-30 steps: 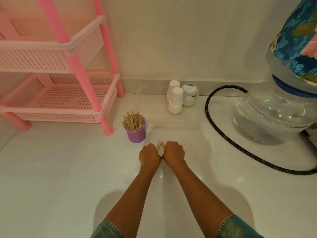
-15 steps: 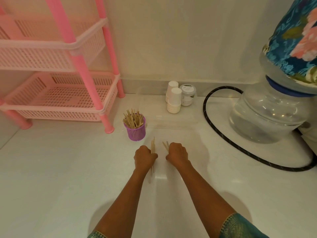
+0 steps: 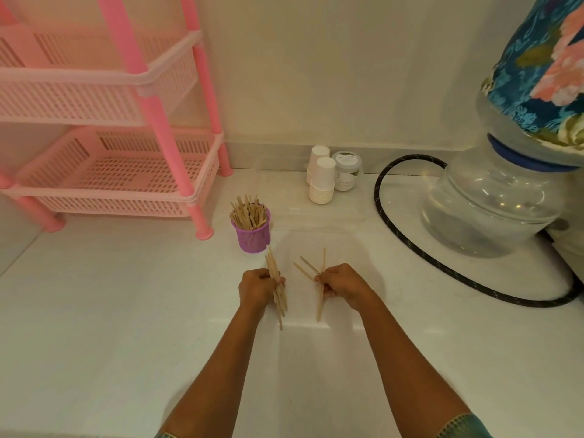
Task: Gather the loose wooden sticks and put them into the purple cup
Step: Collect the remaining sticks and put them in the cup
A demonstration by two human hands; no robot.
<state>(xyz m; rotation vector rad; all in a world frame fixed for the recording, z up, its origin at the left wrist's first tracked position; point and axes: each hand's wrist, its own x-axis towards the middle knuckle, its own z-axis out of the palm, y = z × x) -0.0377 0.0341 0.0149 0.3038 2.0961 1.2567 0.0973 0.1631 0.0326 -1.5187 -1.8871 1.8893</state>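
gripped a neat bundle of wooden sticks (image 3: pixel 272 265) in the left hand (image 3: pixel 259 287), pinched splayed sticks (image 3: pixel 320 306) in the right hand (image 3: pixel 343 282); needed aligning before entering the crowded purple cup (image 3: pixel 254 238).

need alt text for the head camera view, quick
Seen from above, a person's left hand holds a bundle of wooden sticks and the right hand holds a few splayed sticks over a white surface, near a purple cup full of sticks. A pink rack stands left; paper cups, a black hose and a clear water jug sit right.
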